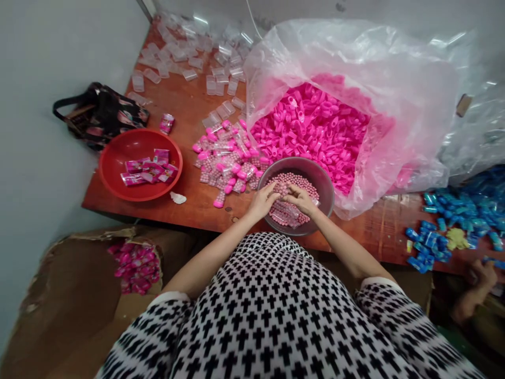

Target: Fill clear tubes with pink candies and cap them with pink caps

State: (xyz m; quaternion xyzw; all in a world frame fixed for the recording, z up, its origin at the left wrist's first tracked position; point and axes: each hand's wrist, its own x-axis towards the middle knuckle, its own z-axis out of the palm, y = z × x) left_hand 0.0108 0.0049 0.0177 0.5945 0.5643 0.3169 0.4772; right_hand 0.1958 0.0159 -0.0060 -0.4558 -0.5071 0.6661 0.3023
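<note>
A grey bowl [326, 196] at the table's front edge holds many small pink beads [296, 181] and some clear plastic containers. Over it, my left hand [262, 202] and my right hand [301, 200] meet, fingers curled toward each other around what looks like a bead-filled clear container [281, 188]; its outline is partly covered by the fingers. Left of the bowl lies a pile of bead-filled containers with pink caps [229, 158]. Behind the bowl, a large plastic bag [410, 89] stands open, full of loose pink caps [311, 126].
A red bowl [108, 163] with pink packets sits at the left beside a black patterned bag [112, 113]. Clear containers [189, 55] are scattered behind. Below left is a cardboard box [79, 279]. Blue items [430, 245] and another person's hand [483, 276] are at the right.
</note>
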